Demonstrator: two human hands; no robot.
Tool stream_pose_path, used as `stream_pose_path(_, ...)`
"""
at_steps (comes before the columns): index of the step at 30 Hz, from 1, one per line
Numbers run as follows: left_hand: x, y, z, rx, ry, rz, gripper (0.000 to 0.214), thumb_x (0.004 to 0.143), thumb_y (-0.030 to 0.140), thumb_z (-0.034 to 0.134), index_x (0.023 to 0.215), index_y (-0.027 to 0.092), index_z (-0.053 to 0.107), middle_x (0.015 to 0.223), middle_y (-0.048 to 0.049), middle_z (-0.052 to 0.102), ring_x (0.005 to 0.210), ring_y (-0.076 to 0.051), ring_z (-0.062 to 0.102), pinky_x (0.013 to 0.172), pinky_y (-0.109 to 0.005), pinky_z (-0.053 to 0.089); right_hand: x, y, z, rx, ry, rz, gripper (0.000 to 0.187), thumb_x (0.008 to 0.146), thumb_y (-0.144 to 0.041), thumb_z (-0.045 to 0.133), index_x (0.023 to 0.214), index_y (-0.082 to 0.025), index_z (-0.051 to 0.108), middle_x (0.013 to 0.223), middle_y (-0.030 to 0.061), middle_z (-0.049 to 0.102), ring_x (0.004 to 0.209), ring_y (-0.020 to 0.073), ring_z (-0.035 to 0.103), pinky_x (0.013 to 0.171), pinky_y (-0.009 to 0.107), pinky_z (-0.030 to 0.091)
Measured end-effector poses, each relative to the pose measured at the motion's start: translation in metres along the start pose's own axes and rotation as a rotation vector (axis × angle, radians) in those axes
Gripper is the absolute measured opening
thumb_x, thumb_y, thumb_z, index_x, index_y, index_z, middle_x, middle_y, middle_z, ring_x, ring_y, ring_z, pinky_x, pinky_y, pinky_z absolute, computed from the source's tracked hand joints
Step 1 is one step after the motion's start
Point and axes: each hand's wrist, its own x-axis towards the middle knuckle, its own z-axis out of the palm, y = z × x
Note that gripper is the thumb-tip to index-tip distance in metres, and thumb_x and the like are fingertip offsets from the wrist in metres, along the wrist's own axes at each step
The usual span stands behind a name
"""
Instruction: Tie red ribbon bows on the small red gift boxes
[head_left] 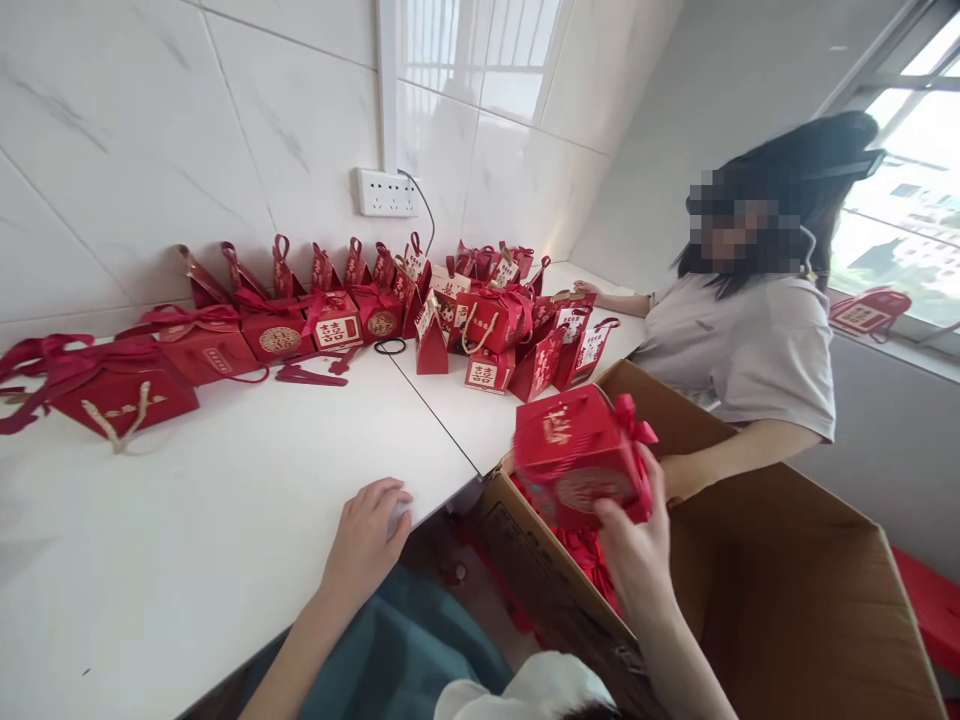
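Observation:
My right hand [637, 530] is closed around the side of a red gift box [574, 450] with gold lettering, a round gold emblem and a ribbon bow. The box is tilted and held above the near left part of a large cardboard carton [787, 580]. Below it, more red items [589, 560] show inside the carton, partly hidden. My left hand [367, 520] rests on the edge of the white table [247, 520], its fingers loosely bent and its thumb apart from them. I see nothing held in it.
Several red gift boxes [206, 345] line the table along the tiled wall, with a cluster at the far corner. Dark red strips [311, 370] and a black loop [389, 346] lie before them. A person [739, 340] stands across the carton, one arm reaching into it.

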Motion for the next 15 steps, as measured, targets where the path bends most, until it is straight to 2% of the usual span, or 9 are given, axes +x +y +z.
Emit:
stream_pose_path(2,0.0,0.0,0.0,-0.005,0.0,0.006,0.018,0.084,0.026,0.043,0.087,0.022,0.06,0.104,-0.0059,0.063,0.1,-0.023,0.058,0.082,-0.037,0.045,-0.002,0.001,-0.013,-0.217,0.048,-0.177,0.081,0.068,-0.037,0.074,0.136,-0.033,0.03,0.134,0.0088,0.039,0.121,0.0323,0.043,0.095,0.057,0.042)
stream_pose_path(4,0.0,-0.001,0.0,-0.006,0.001,0.01,0.018,0.084,0.027,0.043,0.088,0.022,0.06,0.105,-0.0064,0.063,0.1,-0.023,0.058,0.082,-0.038,0.045,-0.001,0.0,-0.027,-0.404,0.034,-0.329,0.085,0.065,-0.029,0.077,0.136,-0.034,0.029,0.138,0.0083,0.031,0.127,0.0328,0.034,0.099,0.059,0.037)
stream_pose_path(6,0.001,-0.002,0.001,-0.002,0.003,0.017,0.017,0.084,0.027,0.044,0.088,0.022,0.06,0.105,-0.0067,0.063,0.099,-0.023,0.058,0.082,-0.038,0.044,0.001,0.001,-0.043,-0.578,0.012,-0.404,0.085,0.069,-0.028,0.074,0.138,-0.033,0.025,0.137,0.0098,0.029,0.127,0.0326,0.033,0.096,0.059,0.039)
stream_pose_path(9,0.002,-0.005,0.002,0.007,0.008,0.039,0.017,0.083,0.029,0.045,0.088,0.022,0.06,0.104,-0.0066,0.063,0.099,-0.023,0.058,0.081,-0.037,0.044,0.005,0.008,-0.068,-0.719,0.026,-0.357,0.09,0.069,-0.031,0.073,0.141,-0.03,0.019,0.136,0.0124,0.029,0.125,0.0327,0.035,0.095,0.057,0.042)
stream_pose_path(12,0.004,-0.007,0.002,0.019,0.012,0.057,0.018,0.082,0.03,0.045,0.088,0.023,0.06,0.104,-0.0063,0.063,0.098,-0.024,0.059,0.08,-0.037,0.044,0.011,0.025,-0.095,-0.821,0.041,-0.318,0.092,0.067,-0.036,0.074,0.141,-0.028,0.02,0.134,0.0132,0.031,0.125,0.0332,0.035,0.097,0.057,0.039)
stream_pose_path(15,0.005,-0.007,0.003,0.028,0.022,0.07,0.018,0.081,0.031,0.045,0.087,0.023,0.06,0.102,-0.0062,0.064,0.096,-0.024,0.059,0.078,-0.037,0.044,0.016,0.05,-0.124,-0.807,0.124,-0.206,0.093,0.063,-0.04,0.076,0.139,-0.024,0.024,0.134,0.0136,0.031,0.122,0.0325,0.039,0.095,0.053,0.042)
